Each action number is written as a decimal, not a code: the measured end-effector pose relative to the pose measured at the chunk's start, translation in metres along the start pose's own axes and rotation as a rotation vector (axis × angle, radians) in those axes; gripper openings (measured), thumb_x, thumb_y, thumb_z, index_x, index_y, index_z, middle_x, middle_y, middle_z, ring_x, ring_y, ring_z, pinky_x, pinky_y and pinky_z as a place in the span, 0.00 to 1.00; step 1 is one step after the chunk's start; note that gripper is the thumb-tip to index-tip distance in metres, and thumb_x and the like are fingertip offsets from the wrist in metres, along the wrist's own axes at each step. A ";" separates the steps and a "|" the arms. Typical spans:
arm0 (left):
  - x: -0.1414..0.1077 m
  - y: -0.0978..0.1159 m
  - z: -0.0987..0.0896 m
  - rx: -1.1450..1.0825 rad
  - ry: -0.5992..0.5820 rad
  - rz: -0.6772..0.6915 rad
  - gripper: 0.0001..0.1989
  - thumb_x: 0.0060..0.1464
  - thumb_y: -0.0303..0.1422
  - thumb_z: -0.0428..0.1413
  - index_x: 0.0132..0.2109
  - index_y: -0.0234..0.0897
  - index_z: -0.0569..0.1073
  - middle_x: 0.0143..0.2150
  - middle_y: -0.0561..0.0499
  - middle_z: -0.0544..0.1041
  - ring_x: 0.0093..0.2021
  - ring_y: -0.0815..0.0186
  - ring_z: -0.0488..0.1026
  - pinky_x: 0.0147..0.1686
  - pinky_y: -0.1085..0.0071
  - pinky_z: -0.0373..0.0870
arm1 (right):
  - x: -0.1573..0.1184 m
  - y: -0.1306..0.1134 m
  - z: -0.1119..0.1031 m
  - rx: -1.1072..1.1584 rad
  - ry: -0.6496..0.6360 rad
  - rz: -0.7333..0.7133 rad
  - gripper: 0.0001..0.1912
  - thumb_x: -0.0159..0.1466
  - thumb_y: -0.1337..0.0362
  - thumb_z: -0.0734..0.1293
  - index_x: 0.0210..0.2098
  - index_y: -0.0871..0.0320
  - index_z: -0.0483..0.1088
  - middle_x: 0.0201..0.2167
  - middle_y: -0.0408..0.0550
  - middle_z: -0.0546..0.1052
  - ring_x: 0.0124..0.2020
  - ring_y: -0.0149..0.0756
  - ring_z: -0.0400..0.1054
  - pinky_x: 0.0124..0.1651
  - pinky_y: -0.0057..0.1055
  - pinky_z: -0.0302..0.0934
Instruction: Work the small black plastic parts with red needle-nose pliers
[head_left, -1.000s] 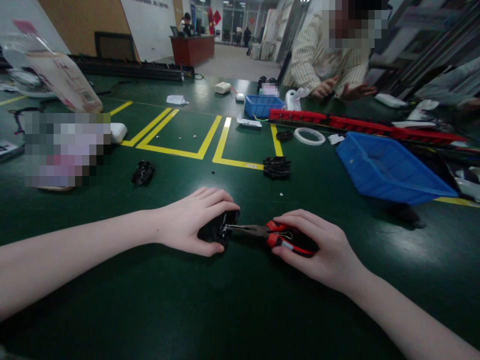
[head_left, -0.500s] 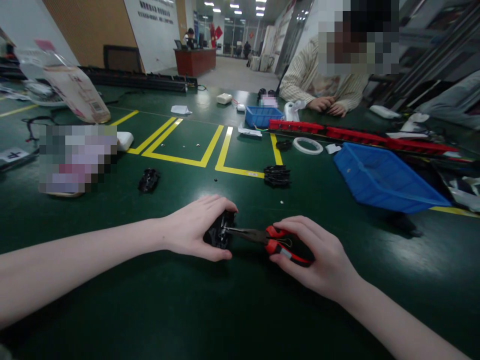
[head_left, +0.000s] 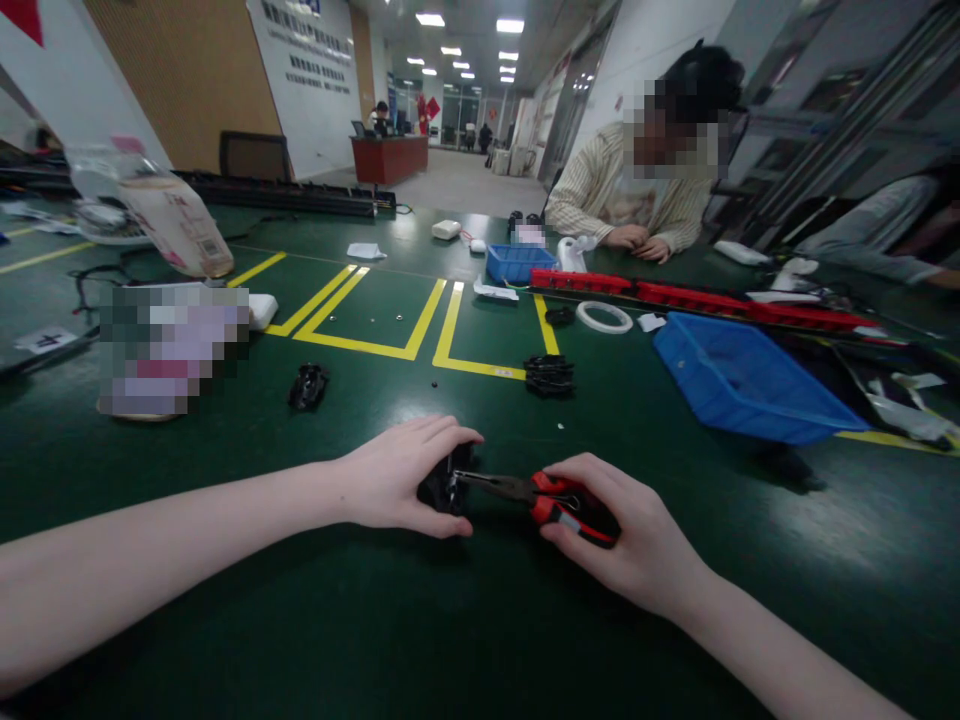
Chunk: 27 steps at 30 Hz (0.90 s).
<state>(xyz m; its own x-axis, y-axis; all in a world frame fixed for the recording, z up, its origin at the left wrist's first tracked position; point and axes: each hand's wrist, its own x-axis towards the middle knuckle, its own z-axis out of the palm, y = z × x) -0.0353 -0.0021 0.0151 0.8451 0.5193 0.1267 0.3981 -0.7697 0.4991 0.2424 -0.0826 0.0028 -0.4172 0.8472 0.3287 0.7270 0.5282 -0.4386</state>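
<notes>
My left hand (head_left: 409, 478) is wrapped round a small black part (head_left: 444, 484), with the thumb on its near side and the fingers on its far side. In my right hand (head_left: 637, 530) are needle-nose pliers (head_left: 547, 497) with red and black handles. Their tips point left and meet the black part at its right side. Beyond my left hand lies a similar black part (head_left: 308, 386). A ribbed black piece (head_left: 549, 376) sits beyond the pliers.
A blue bin (head_left: 750, 375) stands at the right, with a tape roll (head_left: 604, 318) beside it. Red strips (head_left: 690, 302) run behind. At the left are a bottle (head_left: 180, 225) and a pixelated object (head_left: 169, 350). A person (head_left: 637, 200) sits across the green table.
The camera view has tilted up, so the scene sits slightly lower. Both hands keep their holds on the black part and the pliers, whose tips stay at the part.
</notes>
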 end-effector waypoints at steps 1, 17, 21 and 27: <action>0.000 -0.001 0.000 0.001 0.001 0.006 0.35 0.52 0.48 0.61 0.61 0.35 0.62 0.51 0.42 0.72 0.50 0.53 0.70 0.49 0.58 0.68 | 0.000 0.000 0.000 -0.008 0.003 -0.011 0.19 0.62 0.58 0.68 0.51 0.56 0.67 0.43 0.51 0.76 0.42 0.39 0.73 0.42 0.35 0.70; -0.001 -0.003 0.004 0.031 -0.026 -0.015 0.41 0.50 0.53 0.61 0.64 0.38 0.59 0.59 0.41 0.69 0.57 0.49 0.68 0.51 0.57 0.69 | 0.003 -0.008 -0.005 -0.075 -0.026 -0.006 0.16 0.58 0.60 0.71 0.45 0.56 0.68 0.40 0.50 0.75 0.38 0.38 0.71 0.37 0.35 0.67; 0.000 -0.002 0.002 0.020 -0.039 -0.029 0.40 0.50 0.53 0.61 0.63 0.38 0.60 0.57 0.41 0.70 0.55 0.49 0.68 0.50 0.56 0.69 | 0.002 -0.007 -0.004 -0.052 -0.037 0.015 0.16 0.58 0.60 0.70 0.44 0.56 0.68 0.40 0.50 0.75 0.38 0.38 0.71 0.38 0.34 0.67; 0.002 -0.004 -0.001 -0.083 -0.077 -0.025 0.34 0.51 0.50 0.61 0.60 0.39 0.64 0.55 0.44 0.71 0.53 0.52 0.70 0.50 0.57 0.68 | 0.002 -0.007 -0.003 -0.048 -0.016 -0.014 0.16 0.59 0.59 0.70 0.45 0.56 0.68 0.41 0.51 0.75 0.38 0.39 0.71 0.37 0.34 0.67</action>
<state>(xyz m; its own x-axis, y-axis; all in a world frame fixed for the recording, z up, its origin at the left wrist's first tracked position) -0.0349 0.0023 0.0141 0.8613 0.5058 0.0489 0.3914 -0.7218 0.5708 0.2377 -0.0851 0.0089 -0.4361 0.8407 0.3209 0.7460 0.5372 -0.3936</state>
